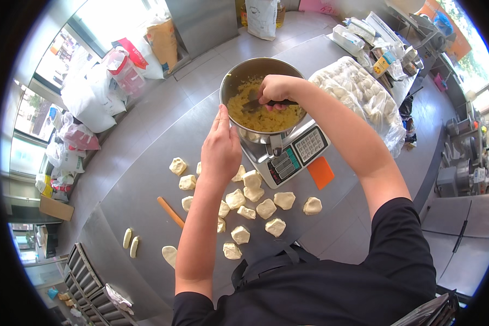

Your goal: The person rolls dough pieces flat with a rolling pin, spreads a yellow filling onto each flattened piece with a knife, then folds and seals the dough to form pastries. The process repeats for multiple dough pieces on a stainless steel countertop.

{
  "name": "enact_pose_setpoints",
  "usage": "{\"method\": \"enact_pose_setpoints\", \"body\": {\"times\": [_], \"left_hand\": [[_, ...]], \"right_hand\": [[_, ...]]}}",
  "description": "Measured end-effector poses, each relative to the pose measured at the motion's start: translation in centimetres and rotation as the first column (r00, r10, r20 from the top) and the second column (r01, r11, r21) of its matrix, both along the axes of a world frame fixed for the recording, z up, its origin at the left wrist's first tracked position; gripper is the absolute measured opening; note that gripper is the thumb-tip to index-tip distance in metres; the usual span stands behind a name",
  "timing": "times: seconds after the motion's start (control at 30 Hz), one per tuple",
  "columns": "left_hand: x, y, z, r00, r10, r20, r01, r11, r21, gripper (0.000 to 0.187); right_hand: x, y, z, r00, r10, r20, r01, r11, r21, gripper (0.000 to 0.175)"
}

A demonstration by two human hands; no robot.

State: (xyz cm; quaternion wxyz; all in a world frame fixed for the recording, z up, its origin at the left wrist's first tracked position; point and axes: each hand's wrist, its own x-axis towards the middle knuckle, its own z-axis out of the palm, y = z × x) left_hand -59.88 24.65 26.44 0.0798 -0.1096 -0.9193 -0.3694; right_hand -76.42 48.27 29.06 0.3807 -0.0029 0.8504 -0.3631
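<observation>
A deep metal bowl (229, 89) with a crumbly yellow mixture (248, 116) inside stands on a digital kitchen scale (275, 175). My right hand (275, 91) reaches into the bowl, closed around the dark handle of a tool (283, 102) whose blade dips into the mixture. Against the bowl's near left wall rests my left hand (222, 146), palm inward with extended fingers. Several pieces of pale dough (266, 208) lie on the metal table (146, 171) below the scale, some partly hidden by my left forearm. An orange plastic scraper (321, 172) lies beside the scale.
A wooden rolling pin (170, 212) lies left of my forearm, partly hidden. Two small dough rolls (131, 243) and a flattened dough piece (169, 256) are nearby. Bagged dough pieces (358, 93) sit to the right of the bowl. Metal racks (83, 281) stand lower left; sacks (85, 98) line the windows.
</observation>
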Motion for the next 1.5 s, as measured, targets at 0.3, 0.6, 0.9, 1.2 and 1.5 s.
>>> {"method": "enact_pose_setpoints", "body": {"times": [0.3, 0.6, 0.9, 1.2, 1.5], "left_hand": [[0.0, -0.1, -0.4, 1.0, 0.0, 0.002, 0.0, 1.0, 0.024, 0.064], [1.0, -0.7, -1.2, 0.994, -0.02, 0.111, -0.018, 0.942, 0.335, 0.065], [13.1, -9.2, -11.1, 0.957, 0.096, 0.274, -0.238, 0.799, 0.552, 0.041], [33.6, -17.9, -20.0, 0.748, 0.304, 0.59, -0.609, 0.667, 0.429, 0.028], [43.1, -16.4, -22.8, 0.594, 0.315, 0.74, -0.735, 0.588, 0.339, 0.028]], "right_hand": [[1.0, 1.3, 1.2, 0.997, -0.079, 0.011, 0.08, 0.986, -0.149, 0.038], [2.7, 4.8, 4.8, 0.988, -0.152, 0.038, 0.156, 0.946, -0.283, 0.028], [6.1, 9.8, 6.4, 0.966, -0.26, 0.012, 0.237, 0.86, -0.452, 0.039], [7.0, 10.2, 6.5, 0.959, -0.282, -0.025, 0.239, 0.855, -0.46, 0.036], [4.1, 5.4, 4.6, 0.976, -0.076, -0.205, 0.078, 0.997, 0.003, 0.033]]}}
